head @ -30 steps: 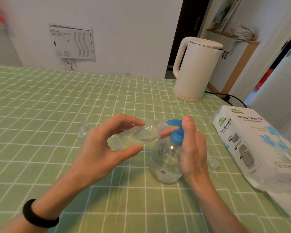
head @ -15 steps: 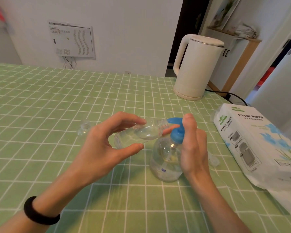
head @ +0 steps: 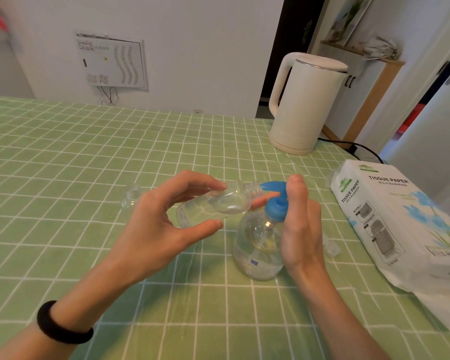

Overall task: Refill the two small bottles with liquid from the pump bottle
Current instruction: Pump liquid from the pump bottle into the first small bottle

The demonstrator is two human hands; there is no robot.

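Two hands at work: left hand [head: 151, 229] pinches a small clear plastic bottle [head: 213, 203] between thumb and fingers [head: 192, 181], tilted nearly flat, its open neck touching the blue spout of the clear round pump bottle with blue pump head [head: 260, 245]; right hand [head: 300, 229] wraps the far side of the pump bottle, index finger on top of the pump head, closed around it. Some clear liquid sits in the lower side of the held bottle, so filling looks partway. To do it well: keep neck snug under spout tip, press slow full strokes, steady the pump base on the tabletop, tip the small bottle up before it nears the neck or it will spill. Second small clear bottle [head: 130, 197] stands just beyond the left fingers, uncapped as far as I can tell, seems empty. Small clear cap-like piece [head: 331, 249] lies just right of the right hand. Tabletop [head: 63, 157] has a green cloth with white grid under a clear film. White tissue paper pack [head: 390, 224] well right of the right hand; cream electric kettle [head: 304, 105] beyond it near the table's back edge, black cord trailing. White wall behind with a panel, wooden cabinet at right.
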